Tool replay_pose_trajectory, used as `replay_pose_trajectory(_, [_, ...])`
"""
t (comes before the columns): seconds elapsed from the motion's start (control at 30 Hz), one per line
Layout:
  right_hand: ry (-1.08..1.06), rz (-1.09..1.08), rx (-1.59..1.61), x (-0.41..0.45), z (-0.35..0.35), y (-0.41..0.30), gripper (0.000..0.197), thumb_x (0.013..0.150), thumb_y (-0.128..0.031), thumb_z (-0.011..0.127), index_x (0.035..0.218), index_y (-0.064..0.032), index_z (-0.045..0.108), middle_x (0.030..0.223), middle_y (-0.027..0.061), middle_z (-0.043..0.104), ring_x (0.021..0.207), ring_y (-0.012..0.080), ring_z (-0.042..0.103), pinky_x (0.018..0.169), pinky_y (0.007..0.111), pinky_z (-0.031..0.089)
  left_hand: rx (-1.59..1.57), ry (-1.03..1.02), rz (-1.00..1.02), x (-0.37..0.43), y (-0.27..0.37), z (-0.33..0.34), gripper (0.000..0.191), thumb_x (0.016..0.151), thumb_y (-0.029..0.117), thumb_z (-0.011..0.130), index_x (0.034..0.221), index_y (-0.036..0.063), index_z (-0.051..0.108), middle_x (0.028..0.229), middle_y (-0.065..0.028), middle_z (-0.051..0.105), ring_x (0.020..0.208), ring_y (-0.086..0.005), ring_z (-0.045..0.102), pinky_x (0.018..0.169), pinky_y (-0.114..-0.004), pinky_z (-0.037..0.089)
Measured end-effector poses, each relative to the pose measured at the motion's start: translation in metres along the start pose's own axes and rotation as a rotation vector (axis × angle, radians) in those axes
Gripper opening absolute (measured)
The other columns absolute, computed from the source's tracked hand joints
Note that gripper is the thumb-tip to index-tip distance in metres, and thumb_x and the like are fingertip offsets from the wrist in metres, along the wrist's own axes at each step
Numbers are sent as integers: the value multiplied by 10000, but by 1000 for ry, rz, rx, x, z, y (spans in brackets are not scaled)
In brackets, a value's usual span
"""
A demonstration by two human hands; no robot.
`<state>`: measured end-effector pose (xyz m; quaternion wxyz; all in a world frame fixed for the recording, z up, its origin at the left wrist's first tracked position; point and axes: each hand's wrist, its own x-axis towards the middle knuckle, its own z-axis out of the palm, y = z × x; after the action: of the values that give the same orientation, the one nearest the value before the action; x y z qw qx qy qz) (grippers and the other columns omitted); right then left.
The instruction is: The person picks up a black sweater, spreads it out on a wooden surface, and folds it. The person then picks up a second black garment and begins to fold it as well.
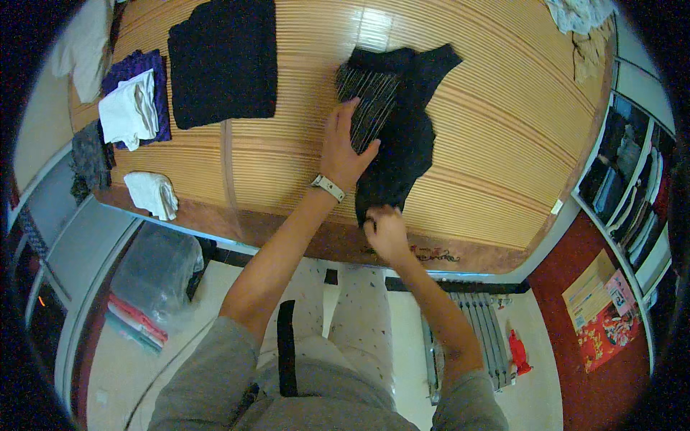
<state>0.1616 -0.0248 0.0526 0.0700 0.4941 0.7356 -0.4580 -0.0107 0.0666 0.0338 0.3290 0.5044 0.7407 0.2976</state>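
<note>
A black garment [409,134] with a patch of thin light stripes lies bunched on the slatted bamboo mat [501,151] in front of me. My left hand [345,145], with a pale watch band at the wrist, rests against the striped part, fingers spread and thumb on the black cloth. At the garment's near end my right hand [387,233] is closed on the cloth, close to the mat's brown border. What the garment's folded underside looks like is hidden.
Left of it lie a large folded black cloth [223,64], a white folded cloth [129,108] on a purple one [161,91], and another white cloth [151,194]. Below stand a plastic-wrapped bundle [156,269] and a grey radiator [480,334]. Clothes shelves [620,167] line the right.
</note>
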Motion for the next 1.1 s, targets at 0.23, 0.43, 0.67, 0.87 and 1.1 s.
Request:
replay_pose_trajectory(0.23, [-496,477,-112,-104,0,47,230,746,-262,584,894,-95,642,837,176,636,808,350,611,698,465,485,257,-106,-12,-26,-6,6,744,619,245,765,1275,135,433,1204,-179,421,1062,-348,433,887,-429,396])
replay_pose_trajectory(0.43, [155,257,407,-57,-36,49,210,805,-204,582,954,-58,604,875,165,635,795,342,619,686,421,496,453,-101,272,-6,-20,-18,268,652,175,725,882,80,623,1083,-109,520,1009,-310,463,882,-416,359])
replay_pose_trajectory(0.67, [488,97,650,58,-69,6,372,811,-318,628,1019,-12,600,954,187,637,913,339,607,813,387,468,143,-357,249,-51,27,-35,226,603,49,683,791,58,559,872,-95,563,843,-309,525,727,-380,419])
replay_pose_trajectory(0.87, [134,29,558,35,-33,17,283,838,-260,615,847,22,586,689,30,557,637,129,499,606,273,416,-104,-455,160,-105,61,-48,336,696,59,655,1009,79,536,864,-115,575,761,-309,546,667,-377,443])
replay_pose_trajectory(1.1, [174,325,893,-58,-37,0,230,916,-175,491,779,2,545,638,26,502,610,98,433,583,232,363,93,-511,-112,-147,26,-49,598,775,-32,531,1314,190,397,957,-129,577,728,-288,584,612,-393,479])
